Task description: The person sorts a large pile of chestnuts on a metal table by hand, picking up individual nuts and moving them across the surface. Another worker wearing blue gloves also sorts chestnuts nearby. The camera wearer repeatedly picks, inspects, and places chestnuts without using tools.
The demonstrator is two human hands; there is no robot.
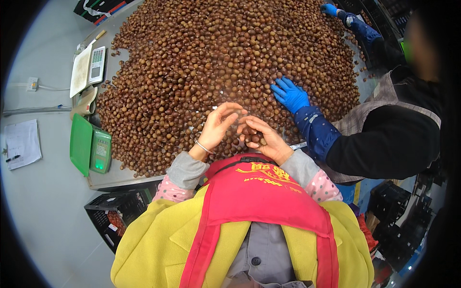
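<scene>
A broad heap of round, shiny brown chestnuts (192,62) covers most of the table in front of me. Just above its near edge, my right hand (270,142) is curled round several chestnuts (253,138), some partly hidden by its fingers. Close beside it, my left hand (217,127) has bent fingers, the thumb standing apart, and nothing visible in its grasp. The fingertips of both hands almost meet; whether they touch I cannot tell.
On the right, a co-worker's blue-gloved hand (291,95) rests on the heap; another blue glove (329,9) reaches its far edge. A green scale (100,152) and a white scale (97,65) stand at the left. A black crate (117,211) sits lower left.
</scene>
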